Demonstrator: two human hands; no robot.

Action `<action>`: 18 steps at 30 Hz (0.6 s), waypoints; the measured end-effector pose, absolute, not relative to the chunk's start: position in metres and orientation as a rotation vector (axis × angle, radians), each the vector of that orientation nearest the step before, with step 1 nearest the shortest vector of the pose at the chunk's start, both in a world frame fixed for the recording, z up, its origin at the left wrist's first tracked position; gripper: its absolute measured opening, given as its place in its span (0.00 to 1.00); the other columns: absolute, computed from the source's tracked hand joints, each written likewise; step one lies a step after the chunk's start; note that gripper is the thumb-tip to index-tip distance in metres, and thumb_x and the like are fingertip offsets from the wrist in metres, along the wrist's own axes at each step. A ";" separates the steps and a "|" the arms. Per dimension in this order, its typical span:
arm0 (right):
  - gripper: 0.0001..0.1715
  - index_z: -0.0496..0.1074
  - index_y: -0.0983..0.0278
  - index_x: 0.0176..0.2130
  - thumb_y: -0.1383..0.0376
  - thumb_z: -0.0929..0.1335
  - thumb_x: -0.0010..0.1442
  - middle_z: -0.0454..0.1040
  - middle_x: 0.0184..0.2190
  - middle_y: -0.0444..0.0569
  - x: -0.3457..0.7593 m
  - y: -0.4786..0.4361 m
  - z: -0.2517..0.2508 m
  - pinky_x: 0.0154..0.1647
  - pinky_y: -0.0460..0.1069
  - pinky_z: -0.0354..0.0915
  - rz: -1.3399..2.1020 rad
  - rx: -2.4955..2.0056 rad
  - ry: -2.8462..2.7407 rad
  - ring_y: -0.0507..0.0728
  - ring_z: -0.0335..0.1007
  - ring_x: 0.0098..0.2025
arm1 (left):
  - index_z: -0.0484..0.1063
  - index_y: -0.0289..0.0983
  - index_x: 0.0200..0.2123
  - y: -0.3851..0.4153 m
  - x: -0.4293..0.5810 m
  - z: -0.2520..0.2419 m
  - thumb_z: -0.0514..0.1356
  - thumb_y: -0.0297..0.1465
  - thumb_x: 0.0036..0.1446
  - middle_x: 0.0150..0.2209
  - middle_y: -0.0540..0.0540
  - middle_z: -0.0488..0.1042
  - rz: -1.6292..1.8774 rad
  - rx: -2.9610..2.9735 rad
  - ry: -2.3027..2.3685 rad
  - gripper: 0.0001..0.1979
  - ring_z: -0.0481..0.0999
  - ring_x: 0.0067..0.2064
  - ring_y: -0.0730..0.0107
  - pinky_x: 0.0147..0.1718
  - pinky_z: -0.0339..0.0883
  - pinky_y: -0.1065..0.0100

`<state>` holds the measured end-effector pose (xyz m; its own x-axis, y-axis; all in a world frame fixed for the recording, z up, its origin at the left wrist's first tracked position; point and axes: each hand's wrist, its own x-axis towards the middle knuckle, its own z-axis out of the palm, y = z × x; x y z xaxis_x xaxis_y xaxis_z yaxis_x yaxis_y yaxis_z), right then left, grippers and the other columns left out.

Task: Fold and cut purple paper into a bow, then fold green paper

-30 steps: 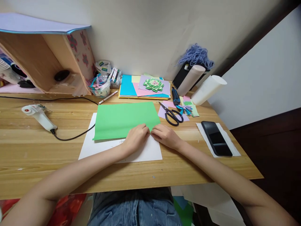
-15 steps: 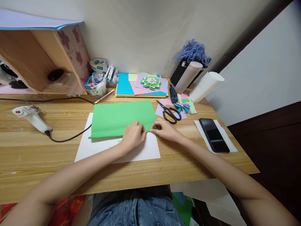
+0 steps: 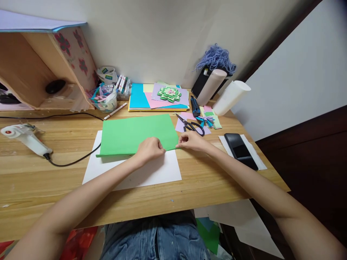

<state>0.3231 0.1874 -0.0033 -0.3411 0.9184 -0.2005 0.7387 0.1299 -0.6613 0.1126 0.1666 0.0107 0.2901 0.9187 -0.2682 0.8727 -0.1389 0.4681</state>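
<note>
A sheet of green paper point(image 3: 135, 131) lies over a white sheet point(image 3: 151, 171) on the table, its near edge rolled into a narrow curl. My left hand point(image 3: 150, 148) is closed on that rolled edge, right of its middle. At the sheet's near right corner, my right hand point(image 3: 191, 141) pinches the end of the roll between thumb and fingers. Black-handled scissors point(image 3: 193, 126) lie just beyond my right hand, partly hidden by it.
A white glue gun point(image 3: 27, 139) with its cable lies at left. Behind the green paper are a marker point(image 3: 115, 111), a tub of scraps point(image 3: 105, 101) and stacked coloured paper point(image 3: 138, 97). A phone point(image 3: 240, 151) and paper rolls point(image 3: 231, 97) are at right.
My right hand has moved away from my left, outward along the rolled edge to the corner. My left hand stays closed on the edge. The whole view has shifted slightly.
</note>
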 end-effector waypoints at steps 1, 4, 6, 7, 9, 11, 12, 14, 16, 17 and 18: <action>0.19 0.72 0.66 0.23 0.52 0.72 0.43 0.70 0.21 0.45 0.325 0.185 -0.003 0.25 0.45 0.55 1.045 -1.590 -2.141 0.51 0.62 0.25 | 0.74 0.38 0.24 0.166 0.113 0.011 0.56 0.32 0.44 0.29 0.44 0.77 0.106 2.024 1.597 0.08 0.73 0.30 0.65 0.24 0.58 0.69; 0.18 0.73 0.66 0.25 0.53 0.72 0.44 0.72 0.23 0.46 0.327 0.179 -0.003 0.27 0.45 0.58 1.104 -1.512 -2.099 0.51 0.64 0.27 | 0.74 0.38 0.24 0.165 0.113 0.011 0.55 0.31 0.44 0.29 0.44 0.78 0.098 2.026 1.591 0.08 0.73 0.29 0.65 0.25 0.59 0.69; 0.16 0.73 0.66 0.24 0.55 0.72 0.44 0.72 0.23 0.45 0.327 0.178 -0.003 0.27 0.45 0.58 1.110 -1.519 -2.065 0.51 0.64 0.27 | 0.74 0.38 0.24 0.165 0.113 0.012 0.56 0.31 0.44 0.29 0.44 0.78 0.096 2.022 1.588 0.08 0.73 0.29 0.65 0.24 0.58 0.70; 0.15 0.73 0.66 0.24 0.55 0.72 0.44 0.72 0.23 0.46 0.326 0.179 -0.003 0.26 0.45 0.58 1.105 -1.549 -2.051 0.51 0.64 0.27 | 0.74 0.38 0.24 0.165 0.113 0.012 0.56 0.32 0.44 0.29 0.44 0.78 0.096 2.019 1.590 0.08 0.73 0.29 0.66 0.24 0.58 0.70; 0.14 0.73 0.66 0.22 0.57 0.72 0.43 0.72 0.22 0.46 0.324 0.182 -0.003 0.25 0.45 0.57 1.093 -1.646 -2.050 0.52 0.65 0.26 | 0.74 0.37 0.24 0.166 0.112 0.012 0.56 0.33 0.44 0.30 0.44 0.78 0.102 2.012 1.591 0.08 0.73 0.29 0.66 0.24 0.57 0.70; 0.13 0.73 0.66 0.21 0.58 0.73 0.41 0.72 0.20 0.45 0.321 0.186 0.000 0.24 0.45 0.56 1.090 -1.739 -2.089 0.52 0.65 0.25 | 0.74 0.38 0.24 0.167 0.111 0.012 0.57 0.34 0.44 0.30 0.45 0.78 0.109 2.004 1.586 0.08 0.73 0.30 0.66 0.24 0.57 0.70; 0.13 0.73 0.66 0.21 0.58 0.73 0.41 0.72 0.20 0.45 0.321 0.188 0.001 0.23 0.45 0.55 1.095 -1.761 -2.119 0.52 0.64 0.24 | 0.74 0.38 0.24 0.168 0.110 0.011 0.57 0.35 0.44 0.30 0.46 0.78 0.111 2.001 1.582 0.08 0.72 0.30 0.66 0.23 0.57 0.70; 0.12 0.73 0.66 0.21 0.59 0.73 0.41 0.72 0.19 0.44 0.320 0.190 0.004 0.23 0.45 0.55 1.105 -1.761 -2.162 0.51 0.65 0.24 | 0.73 0.38 0.24 0.168 0.110 0.010 0.58 0.36 0.44 0.30 0.46 0.77 0.116 1.998 1.575 0.08 0.72 0.30 0.66 0.23 0.57 0.70; 0.11 0.73 0.66 0.22 0.60 0.73 0.42 0.72 0.20 0.44 0.320 0.189 0.005 0.23 0.45 0.56 1.079 -1.751 -2.171 0.51 0.65 0.24 | 0.73 0.39 0.24 0.169 0.110 0.009 0.58 0.37 0.45 0.30 0.47 0.77 0.128 1.999 1.575 0.08 0.72 0.30 0.65 0.23 0.56 0.70; 0.10 0.73 0.66 0.22 0.60 0.73 0.43 0.72 0.20 0.44 0.321 0.189 0.005 0.24 0.45 0.56 1.053 -1.758 -2.163 0.51 0.66 0.25 | 0.73 0.39 0.24 0.169 0.110 0.009 0.58 0.37 0.45 0.30 0.47 0.77 0.136 1.998 1.576 0.08 0.72 0.30 0.65 0.23 0.56 0.70; 0.10 0.72 0.66 0.22 0.61 0.73 0.43 0.72 0.20 0.44 0.322 0.188 0.005 0.24 0.45 0.56 1.027 -1.772 -2.152 0.51 0.66 0.25 | 0.73 0.39 0.24 0.168 0.110 0.008 0.58 0.37 0.45 0.30 0.47 0.77 0.142 1.995 1.576 0.08 0.72 0.30 0.65 0.23 0.55 0.70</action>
